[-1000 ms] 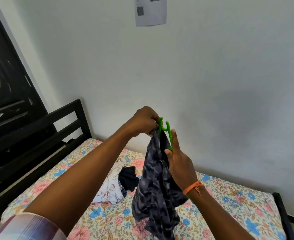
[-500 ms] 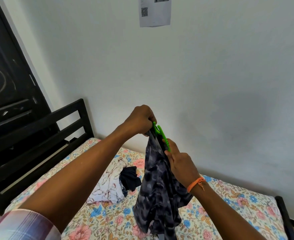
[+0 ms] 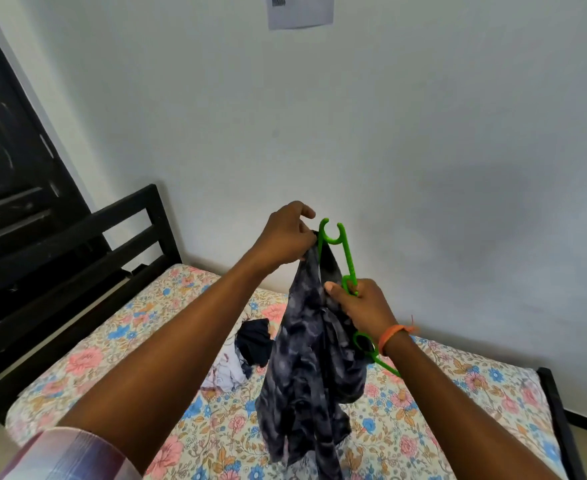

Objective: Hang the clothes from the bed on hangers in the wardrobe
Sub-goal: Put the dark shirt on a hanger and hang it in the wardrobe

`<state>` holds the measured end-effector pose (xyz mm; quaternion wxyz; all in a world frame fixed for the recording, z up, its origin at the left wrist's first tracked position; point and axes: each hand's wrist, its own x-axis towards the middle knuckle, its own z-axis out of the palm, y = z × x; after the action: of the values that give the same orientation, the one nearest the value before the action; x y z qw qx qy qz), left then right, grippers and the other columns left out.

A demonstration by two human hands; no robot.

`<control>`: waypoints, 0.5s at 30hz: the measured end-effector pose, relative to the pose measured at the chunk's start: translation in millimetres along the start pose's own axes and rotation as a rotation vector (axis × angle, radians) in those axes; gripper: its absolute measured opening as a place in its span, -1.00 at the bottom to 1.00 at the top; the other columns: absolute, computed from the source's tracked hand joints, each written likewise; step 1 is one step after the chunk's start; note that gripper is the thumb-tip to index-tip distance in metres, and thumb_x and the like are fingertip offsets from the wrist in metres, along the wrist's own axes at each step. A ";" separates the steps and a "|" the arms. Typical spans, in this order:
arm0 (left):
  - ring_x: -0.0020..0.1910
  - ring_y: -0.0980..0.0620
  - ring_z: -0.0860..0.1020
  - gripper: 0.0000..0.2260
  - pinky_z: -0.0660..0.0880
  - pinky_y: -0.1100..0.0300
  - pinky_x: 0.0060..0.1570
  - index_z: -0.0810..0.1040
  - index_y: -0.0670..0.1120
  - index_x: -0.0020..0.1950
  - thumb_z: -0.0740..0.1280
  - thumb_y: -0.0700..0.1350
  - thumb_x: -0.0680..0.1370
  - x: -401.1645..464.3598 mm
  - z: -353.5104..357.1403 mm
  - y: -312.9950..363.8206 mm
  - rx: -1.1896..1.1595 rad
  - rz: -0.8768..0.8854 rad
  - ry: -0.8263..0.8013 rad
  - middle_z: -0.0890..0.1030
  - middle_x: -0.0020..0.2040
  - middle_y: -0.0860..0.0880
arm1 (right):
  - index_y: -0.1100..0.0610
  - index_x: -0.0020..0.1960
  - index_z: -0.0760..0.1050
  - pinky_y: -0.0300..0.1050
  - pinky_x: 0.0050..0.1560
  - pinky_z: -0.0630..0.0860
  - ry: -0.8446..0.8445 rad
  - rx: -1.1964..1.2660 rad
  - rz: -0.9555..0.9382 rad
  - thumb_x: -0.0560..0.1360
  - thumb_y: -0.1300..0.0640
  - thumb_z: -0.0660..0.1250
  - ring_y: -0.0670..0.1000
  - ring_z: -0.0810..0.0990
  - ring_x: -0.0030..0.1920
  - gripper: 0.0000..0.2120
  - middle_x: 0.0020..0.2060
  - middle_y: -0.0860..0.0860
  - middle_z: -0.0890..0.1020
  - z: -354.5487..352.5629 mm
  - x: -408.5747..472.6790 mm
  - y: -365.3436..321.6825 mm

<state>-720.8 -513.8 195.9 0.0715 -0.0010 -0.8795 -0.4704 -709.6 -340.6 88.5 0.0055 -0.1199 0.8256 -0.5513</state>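
Bed (image 3: 118, 344) with a floral sheet fills the room's corner, a small heap of clothes (image 3: 247, 355) lying on it. Above it hangs a dark patterned garment (image 3: 305, 358), its top pinched by the left hand (image 3: 286, 237) while the right hand (image 3: 361, 306) grips a green hanger (image 3: 347, 258). A paper (image 3: 299, 10) on the wall is unreadable.

Single head-worn wide-angle view, looking forward and down from standing height over both outstretched forearms toward the bed (image 3: 118, 344) and the white wall (image 3: 423, 150) behind it; hands close, bed farther below.
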 end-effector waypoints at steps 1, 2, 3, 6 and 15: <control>-0.13 -0.18 0.66 -0.71 0.63 -0.15 -0.14 0.47 -0.11 0.23 0.36 -0.27 0.52 -1.4 5.8 -3.8 -0.065 -0.001 0.022 0.63 -0.07 -0.19 | 0.08 -0.41 0.32 -0.21 -0.48 0.23 0.037 0.089 0.078 0.56 0.00 0.38 -0.07 0.26 -0.59 -0.56 -0.62 -0.10 0.32 0.3 2.4 -2.0; -0.07 -0.16 0.65 -0.73 0.62 -0.15 -0.07 0.48 -0.09 0.22 0.37 -0.23 0.54 -4.8 11.8 -8.5 -0.134 0.002 0.046 0.63 -0.05 -0.16 | 0.06 -0.40 0.32 -0.23 -0.51 0.17 0.045 0.175 0.146 0.56 0.01 0.39 -0.05 0.20 -0.59 -0.57 -0.61 -0.09 0.28 -1.1 5.1 -3.8; -0.03 -0.10 0.64 -0.76 0.62 -0.10 -0.02 0.49 -0.06 0.21 0.37 -0.20 0.55 -10.8 18.6 -15.9 -0.170 0.027 0.091 0.64 -0.04 -0.10 | 0.06 -0.39 0.31 -0.23 -0.51 0.12 0.046 0.265 0.197 0.56 0.02 0.39 -0.03 0.15 -0.59 -0.58 -0.59 -0.07 0.25 -2.5 7.5 -3.8; -0.04 0.17 0.59 -0.78 0.57 0.21 -0.04 0.51 0.01 0.19 0.33 -0.21 0.57 -48.5 47.2 -46.6 -0.106 0.157 0.277 0.62 -0.01 0.08 | 0.05 -0.34 0.31 -0.23 -0.51 0.06 0.006 0.385 0.254 0.55 0.01 0.40 -0.04 0.10 -0.59 -0.62 -0.56 -0.04 0.23 -10.9 8.8 -9.5; 0.03 -0.03 0.54 -0.72 0.51 0.09 0.02 0.57 -0.12 0.29 0.35 -0.20 0.58 -82.2 96.0 -85.9 0.099 0.361 0.345 0.61 0.05 -0.05 | 0.08 -0.35 0.33 -0.30 -0.56 0.11 -0.095 0.476 0.295 0.59 0.04 0.35 -0.07 0.12 -0.62 -0.62 -0.58 -0.03 0.24 -23.4 4.8 -30.6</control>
<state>-657.3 -476.9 61.9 0.3033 -0.0741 -0.8619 -0.3995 -711.7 -331.4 126.3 0.1525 -0.0194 0.6801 -0.7168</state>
